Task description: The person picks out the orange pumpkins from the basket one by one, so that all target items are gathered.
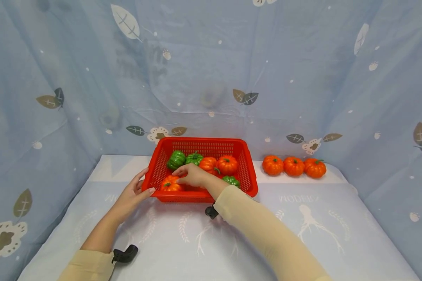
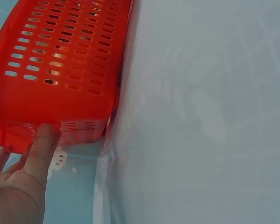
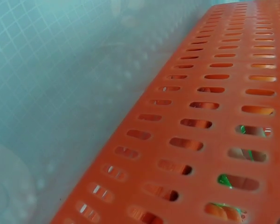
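Observation:
A red slotted plastic basket [image 1: 200, 198] stands near the back of the table. My left hand [image 1: 128, 199] holds its front left corner, thumb by the front rim and fingers along the left side. In the left wrist view, that hand [image 2: 23, 186] lies against the basket's end wall [image 2: 51, 102]. Reaching over the front rim, my right hand [image 1: 193, 176] has its curled fingers and thumb on a small orange pumpkin [image 1: 168, 186] in the front left corner. Its palm side is hidden. The right wrist view shows mostly the slotted wall [image 3: 186, 126].
Inside the basket are a dark green pumpkin [image 1: 176, 160], another green one [image 1: 194, 158], two orange ones [image 1: 208, 164] [image 1: 227, 165] and a green one [image 1: 231, 180] at the front right. Three orange pumpkins [image 1: 294, 166] line up right of the basket. A patterned cloth [image 1: 211, 78] hangs behind.

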{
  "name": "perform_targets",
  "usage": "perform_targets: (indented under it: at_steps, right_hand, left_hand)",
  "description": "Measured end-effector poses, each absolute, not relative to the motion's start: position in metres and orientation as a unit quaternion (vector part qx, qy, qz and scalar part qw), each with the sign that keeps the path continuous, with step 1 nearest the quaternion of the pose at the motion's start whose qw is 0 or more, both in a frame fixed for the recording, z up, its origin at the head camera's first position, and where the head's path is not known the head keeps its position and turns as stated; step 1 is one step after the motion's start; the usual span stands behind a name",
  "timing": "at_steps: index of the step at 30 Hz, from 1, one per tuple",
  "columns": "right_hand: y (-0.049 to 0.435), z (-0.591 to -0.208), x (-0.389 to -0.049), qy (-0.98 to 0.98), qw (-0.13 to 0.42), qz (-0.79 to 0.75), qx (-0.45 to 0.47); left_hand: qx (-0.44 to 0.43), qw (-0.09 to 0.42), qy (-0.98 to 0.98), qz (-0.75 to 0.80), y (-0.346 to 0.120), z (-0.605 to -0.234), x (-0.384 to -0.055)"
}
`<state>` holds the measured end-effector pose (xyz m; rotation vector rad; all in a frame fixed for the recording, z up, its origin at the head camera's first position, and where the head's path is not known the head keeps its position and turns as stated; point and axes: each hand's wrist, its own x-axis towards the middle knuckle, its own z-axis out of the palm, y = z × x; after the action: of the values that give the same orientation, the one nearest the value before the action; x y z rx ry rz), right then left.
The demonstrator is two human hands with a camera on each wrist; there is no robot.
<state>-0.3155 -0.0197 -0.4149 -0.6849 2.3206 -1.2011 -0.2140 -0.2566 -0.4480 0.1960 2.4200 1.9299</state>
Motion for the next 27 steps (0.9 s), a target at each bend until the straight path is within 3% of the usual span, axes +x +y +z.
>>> perform_targets:
  at_steps: [8,27]
  right_hand:
    - [-0.022,-0.413,-0.312,0.821,0.219,-0.467,-0.246]
    - [0.002,-0.388,-0.301,0.841,0.125,-0.467,-0.242]
  left_hand:
    - [0.063,0.021,0.777,0.626,-0.257,-0.448,-0.212]
    - [0.066,0.025,0.781,0.62,-0.257,-0.447,-0.214]
